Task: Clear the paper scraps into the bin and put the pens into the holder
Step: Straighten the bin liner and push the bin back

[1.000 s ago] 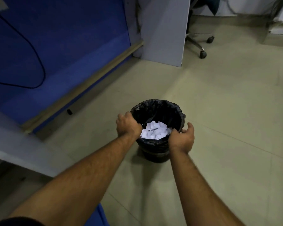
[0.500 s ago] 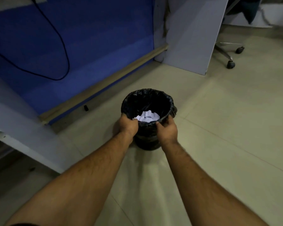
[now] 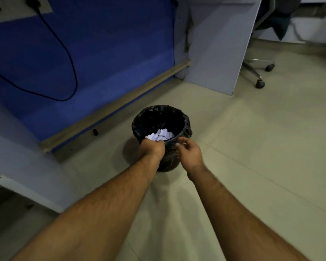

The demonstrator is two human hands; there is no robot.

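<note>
Two bare hands meet at the near rim of a small round bin (image 3: 161, 117) lined with a crinkled black plastic bag, standing on the pale tiled floor (image 3: 252, 147). Torn white paper scraps (image 3: 161, 136) lie heaped inside the bin. At its near-left rim the left hand (image 3: 152, 149) grips with curled fingers; just right, the right hand (image 3: 189, 151) pinches the liner edge. Beyond the bin runs a blue partition panel (image 3: 102, 44).

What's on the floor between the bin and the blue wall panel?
In the head view, bare floor tile, one small dark object near the wooden skirting strip, then the blue wall panel behind the bin.
</note>
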